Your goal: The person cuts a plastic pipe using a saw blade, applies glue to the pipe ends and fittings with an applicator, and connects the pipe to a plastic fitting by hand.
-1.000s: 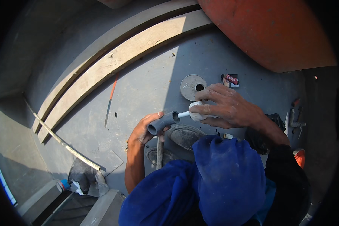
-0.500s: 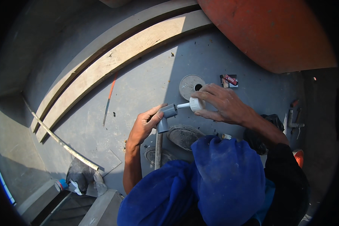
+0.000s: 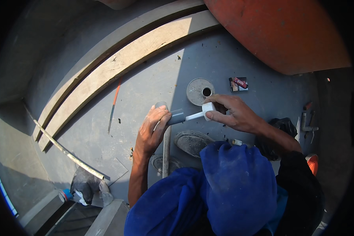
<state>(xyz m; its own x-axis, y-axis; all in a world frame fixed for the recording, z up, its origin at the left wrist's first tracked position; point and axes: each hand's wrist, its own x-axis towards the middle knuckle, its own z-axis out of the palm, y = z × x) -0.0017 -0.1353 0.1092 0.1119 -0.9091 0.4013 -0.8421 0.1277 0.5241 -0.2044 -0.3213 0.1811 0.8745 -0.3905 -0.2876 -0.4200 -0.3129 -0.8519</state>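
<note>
My left hand [image 3: 150, 128] is closed round a grey plastic pipe fitting [image 3: 177, 117], with one open end facing right and another pointing away from me past the fingers. Pinched between the thumb and fingers of my right hand [image 3: 236, 113] is a white applicator cap [image 3: 208, 110]. Its white stem [image 3: 194, 116] points left, with the tip at the mouth of the fitting; whether it touches inside, I cannot tell. Just beyond the cap, a round tin [image 3: 194, 91] with a dark hole in its top stands on the grey floor.
A small box with a red lighter [image 3: 240, 82] lies beyond my right hand. Worn shoes [image 3: 192, 142] and a pale pipe [image 3: 166, 151] are below my hands. Further left are a hacksaw blade [image 3: 115, 100] and a long thin pipe [image 3: 69, 153]. Curved beams [image 3: 118, 63] run behind.
My left hand has turned the fitting over, so the end that faced me now points away. The applicator cap has tilted and shifted slightly right, its stem still at the fitting's mouth.
</note>
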